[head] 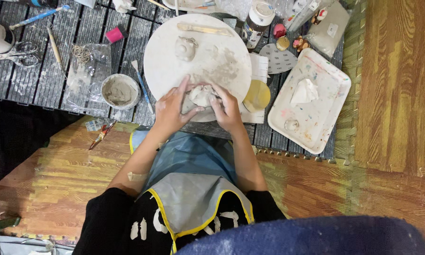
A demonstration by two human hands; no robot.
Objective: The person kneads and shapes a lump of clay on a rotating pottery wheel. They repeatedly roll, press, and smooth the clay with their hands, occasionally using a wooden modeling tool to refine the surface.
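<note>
At the near edge of the round board [165,56], both hands close together on a pale clay lump [202,96]: the left hand [171,109] cups its side with thumb pressed in, the right hand [225,109] wraps the other side, so the step looks like pinching it into shape (a small finished figure [186,48] sits farther back). Any further pinching seems to call for light, even pressure. Around them lie a dark slatted mat [47,71], a slip bowl [120,91], a white tray [316,123] and wood-pattern floor [396,94].
</note>
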